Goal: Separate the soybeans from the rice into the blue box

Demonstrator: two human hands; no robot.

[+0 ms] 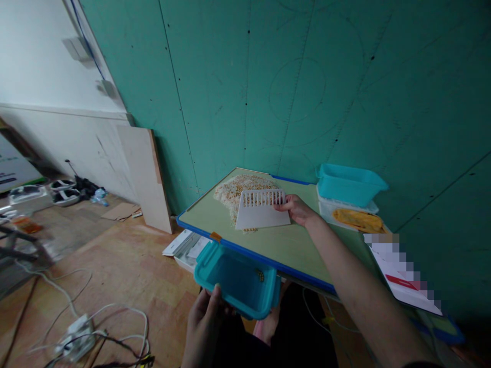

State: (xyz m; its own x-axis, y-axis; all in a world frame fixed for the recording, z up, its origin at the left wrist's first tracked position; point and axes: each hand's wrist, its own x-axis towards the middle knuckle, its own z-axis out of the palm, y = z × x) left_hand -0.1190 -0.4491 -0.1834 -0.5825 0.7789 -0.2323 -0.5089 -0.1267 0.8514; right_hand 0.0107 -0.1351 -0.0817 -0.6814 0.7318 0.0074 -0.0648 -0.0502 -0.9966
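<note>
My right hand [299, 208] grips a flat white scraper [263, 220] with a row of slots along its upper edge. The scraper stands at the near side of a spread-out pile of pale grains and yellow beans [230, 190] on the light green tabletop [209, 219]. Some beans show through the slots, and a few lie at its lower edge. Just below the table's near edge, my left hand [206, 313] holds the rim of a teal plastic container [203, 275], thumb on top. A small cluster of beans [261, 276] sits inside it.
At the table's right stand a teal bin [349, 186], a yellow-orange item [358, 220] and a partly pixelated white sheet [402, 276]. A green wall [215, 92] rises behind. A white box [184, 248] lies below the table; cables and a power strip [79, 335] are on the floor.
</note>
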